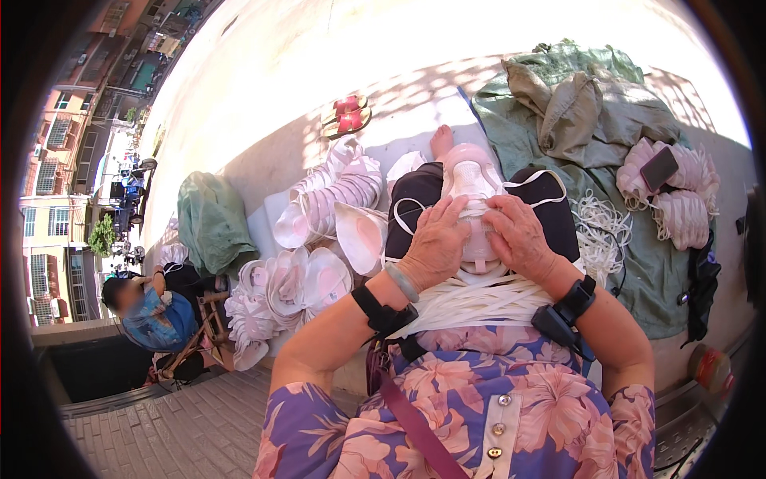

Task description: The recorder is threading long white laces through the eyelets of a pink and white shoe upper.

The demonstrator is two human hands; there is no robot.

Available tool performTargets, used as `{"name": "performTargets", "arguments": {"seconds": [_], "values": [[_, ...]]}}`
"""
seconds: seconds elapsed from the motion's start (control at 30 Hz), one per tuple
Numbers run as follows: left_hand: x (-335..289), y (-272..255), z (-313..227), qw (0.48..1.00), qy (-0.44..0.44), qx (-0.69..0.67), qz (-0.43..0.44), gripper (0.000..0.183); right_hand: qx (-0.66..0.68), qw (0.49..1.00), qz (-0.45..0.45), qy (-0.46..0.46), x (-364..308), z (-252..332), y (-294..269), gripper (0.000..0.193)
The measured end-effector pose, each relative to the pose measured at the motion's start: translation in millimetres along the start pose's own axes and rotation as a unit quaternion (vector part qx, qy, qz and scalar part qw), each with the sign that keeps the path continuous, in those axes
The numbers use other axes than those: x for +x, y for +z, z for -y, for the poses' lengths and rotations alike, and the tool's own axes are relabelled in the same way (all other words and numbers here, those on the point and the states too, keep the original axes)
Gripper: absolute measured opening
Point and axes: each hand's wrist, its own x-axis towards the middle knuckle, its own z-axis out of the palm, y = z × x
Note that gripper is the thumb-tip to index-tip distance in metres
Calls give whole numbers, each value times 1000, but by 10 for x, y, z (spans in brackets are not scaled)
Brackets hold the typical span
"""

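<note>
A pale pink and white shoe upper (471,169) lies over my lap, its toe towards me. My left hand (437,239) grips its left side, the fingers bent in over the lacing area. From the right, my right hand (523,234) closes on the same upper with its fingertips near the middle. A white shoelace (550,174) loops out to both sides of the upper. The fingers partly hide where the lace passes through, and I cannot make out its tips. Many loose white laces (471,305) are spread across my lap just below the hands.
Stacked shoe uppers (339,195) and more uppers (291,287) lie at left, beside a green sack (211,219). At right are tangled laces (600,235), a green cloth (650,275) and bundled uppers with a phone (659,168). Red sandals (348,116) lie ahead; another person (163,315) sits far left.
</note>
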Motion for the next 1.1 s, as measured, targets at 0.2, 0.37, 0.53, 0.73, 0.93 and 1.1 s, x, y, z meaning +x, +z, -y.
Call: {"name": "performTargets", "arguments": {"seconds": [0.2,0.37,0.53,0.73,0.93,1.1], "values": [[48,56,-63,999,-35,-11,-29,13,10,1000,-8,8,17,43,3,31],[140,149,-129,996,-72,18,-55,14,8,1000,-16,23,24,63,17,28],[149,108,-140,998,-35,-6,-54,14,-13,999,-29,32,15,74,76,20],[131,170,-95,998,-33,2,-60,13,-39,997,-7,65,62,86,120,15],[75,-7,28,997,-35,-52,-38,10,-44,994,-47,86,45,87,-59,9],[-50,-239,62,996,-58,-62,-40,15,-30,977,-111,178,-395,-366,-703,6]]}}
